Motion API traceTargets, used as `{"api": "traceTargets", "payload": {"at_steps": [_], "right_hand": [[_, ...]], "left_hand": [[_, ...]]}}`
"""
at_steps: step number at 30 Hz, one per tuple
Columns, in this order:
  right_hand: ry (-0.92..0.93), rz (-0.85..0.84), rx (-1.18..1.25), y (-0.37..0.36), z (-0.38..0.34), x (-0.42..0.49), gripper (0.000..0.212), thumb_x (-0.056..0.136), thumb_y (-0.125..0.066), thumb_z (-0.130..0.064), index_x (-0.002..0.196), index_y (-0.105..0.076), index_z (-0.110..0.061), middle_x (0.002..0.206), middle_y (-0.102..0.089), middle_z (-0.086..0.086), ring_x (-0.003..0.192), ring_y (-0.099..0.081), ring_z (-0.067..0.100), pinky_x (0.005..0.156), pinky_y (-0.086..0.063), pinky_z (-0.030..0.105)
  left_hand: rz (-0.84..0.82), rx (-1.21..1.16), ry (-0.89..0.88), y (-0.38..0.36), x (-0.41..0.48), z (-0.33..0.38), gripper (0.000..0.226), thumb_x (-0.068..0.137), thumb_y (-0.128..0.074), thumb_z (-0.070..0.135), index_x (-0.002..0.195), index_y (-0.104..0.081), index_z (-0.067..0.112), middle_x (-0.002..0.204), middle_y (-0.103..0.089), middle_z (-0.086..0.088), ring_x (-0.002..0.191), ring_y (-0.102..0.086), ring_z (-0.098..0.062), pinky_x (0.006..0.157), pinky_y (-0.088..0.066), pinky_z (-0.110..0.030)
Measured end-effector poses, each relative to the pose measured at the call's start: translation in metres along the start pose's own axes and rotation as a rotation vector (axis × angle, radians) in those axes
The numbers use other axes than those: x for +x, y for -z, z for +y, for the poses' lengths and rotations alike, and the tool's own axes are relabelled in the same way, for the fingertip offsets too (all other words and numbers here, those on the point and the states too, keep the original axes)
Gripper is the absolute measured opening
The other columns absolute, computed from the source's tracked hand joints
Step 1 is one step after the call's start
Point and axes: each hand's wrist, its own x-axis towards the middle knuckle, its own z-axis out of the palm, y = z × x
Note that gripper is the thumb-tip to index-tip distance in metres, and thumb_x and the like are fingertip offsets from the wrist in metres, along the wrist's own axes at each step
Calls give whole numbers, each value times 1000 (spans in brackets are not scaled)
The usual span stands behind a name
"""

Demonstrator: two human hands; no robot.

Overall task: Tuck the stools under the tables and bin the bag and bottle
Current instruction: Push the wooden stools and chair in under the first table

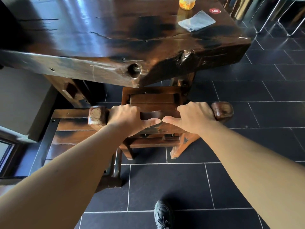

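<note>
A dark wooden stool [151, 98] with a thick top rail stands at the near edge of the heavy wooden table [102, 38], its seat partly under the tabletop. My left hand [127, 119] and my right hand [193, 118] both grip the stool's top rail, thumbs almost touching in the middle. On the table's far right lie a clear plastic bag [196, 21] and a bottle [187, 3] of orange drink, cut off by the top of the view.
A second wooden stool or bench [72, 128] sits low at the left, beside the first. Dark floor tiles [247, 113] spread to the right. Metal chair legs [272, 17] stand at the far right. My black shoe [163, 215] is at the bottom.
</note>
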Motion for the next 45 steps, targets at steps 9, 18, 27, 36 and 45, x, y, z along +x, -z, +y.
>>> {"api": "traceTargets", "payload": {"at_steps": [9, 18, 27, 36, 45], "right_hand": [[-34, -25, -7, 2, 8, 19, 92, 70, -2, -92, 77, -61, -22, 62, -49, -2, 64, -51, 24, 63, -35, 33], [-33, -44, 3, 8, 11, 24, 84, 71, -4, -90, 71, -54, -22, 63, -47, -2, 64, -50, 23, 64, -35, 33], [-17, -41, 13, 5, 12, 27, 91, 70, -2, -91, 80, -60, -23, 69, -55, 0, 71, -60, 26, 65, -37, 34], [19, -21, 4, -4, 16, 31, 100, 67, 8, -92, 84, -62, -22, 74, -63, 1, 73, -66, 26, 59, -37, 33], [15, -53, 47, 2, 25, 34, 97, 63, 8, -92, 88, -56, -23, 90, -69, 0, 84, -66, 24, 63, -37, 34]], "left_hand": [[1, -6, -4, 2, 24, -4, 104, 57, -2, 103, 91, -67, 29, 64, -50, 7, 65, -53, -17, 53, -34, -30], [11, -20, 2, -3, 36, -5, 108, 54, 1, 104, 96, -68, 31, 71, -57, 6, 68, -55, -18, 55, -36, -31], [-39, 19, 11, 3, 35, -4, 107, 55, 2, 102, 101, -65, 32, 66, -44, 7, 69, -52, -19, 57, -37, -32], [-75, -25, 22, -2, 40, -6, 109, 53, 0, 104, 99, -65, 30, 79, -58, 4, 77, -59, -20, 67, -46, -35], [-124, -58, 24, 2, 44, -1, 107, 54, -3, 103, 101, -63, 28, 97, -70, 1, 90, -65, -21, 79, -46, -38]]}}
